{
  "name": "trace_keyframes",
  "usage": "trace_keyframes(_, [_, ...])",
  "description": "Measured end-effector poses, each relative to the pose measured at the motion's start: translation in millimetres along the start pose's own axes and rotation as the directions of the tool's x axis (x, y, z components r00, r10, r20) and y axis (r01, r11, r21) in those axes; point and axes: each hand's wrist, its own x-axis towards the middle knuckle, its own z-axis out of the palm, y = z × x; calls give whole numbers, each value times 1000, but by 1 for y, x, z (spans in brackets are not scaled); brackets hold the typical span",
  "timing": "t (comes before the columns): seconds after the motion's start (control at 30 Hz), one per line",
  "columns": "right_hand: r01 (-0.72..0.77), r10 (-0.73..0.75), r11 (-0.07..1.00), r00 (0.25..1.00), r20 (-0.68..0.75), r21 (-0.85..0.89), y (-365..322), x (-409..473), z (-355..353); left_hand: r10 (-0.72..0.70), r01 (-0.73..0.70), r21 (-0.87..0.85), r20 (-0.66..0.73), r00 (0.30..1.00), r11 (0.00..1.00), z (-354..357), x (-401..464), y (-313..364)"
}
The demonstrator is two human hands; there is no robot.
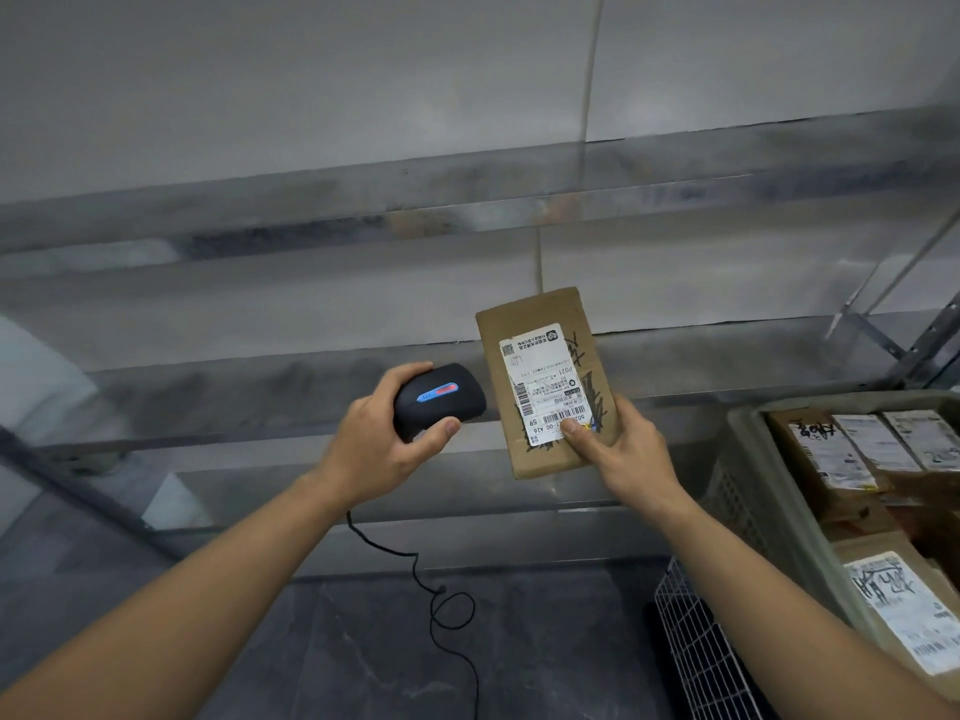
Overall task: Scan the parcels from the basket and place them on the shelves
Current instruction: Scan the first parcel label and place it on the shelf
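Scanner (439,400) is gripped by the left hand (382,449), fingers curled round it; parcel (548,381) is pinched at its lower edge by the right hand (623,454).

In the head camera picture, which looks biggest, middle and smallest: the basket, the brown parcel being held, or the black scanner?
1. Basket, biggest, though partly cut off at the picture's edge.
2. Held parcel.
3. Scanner, smallest, partly covered by the left hand.
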Motion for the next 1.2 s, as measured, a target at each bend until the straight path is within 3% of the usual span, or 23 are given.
trace_keyframes(0.2, [16,-22,998,993,113,53,-4,5,48,-162,158,-39,-209,964,987,-33,-33,-13])
trace_keyframes(0.4, [72,-82,996,961,265,48,-24,0,109,-219,218,-36,-304,927,975,-76,-69,-30])
trace_keyframes(0.53, [100,-117,992,957,266,76,-43,-5,149,-253,244,-72,-371,894,967,-110,-90,-51])
trace_keyframes(0.73, [130,-167,980,952,258,153,-77,-16,228,-333,318,-123,-533,778,940,-181,-132,-97])
trace_keyframes(0.93, [176,-244,954,927,286,244,-126,-37,314,-381,369,-151,-606,699,917,-251,-178,-134])
trace_keyframes(1.2, [203,-341,895,886,315,397,-197,-60,416,-467,402,-274,-704,535,874,-325,-228,-179])
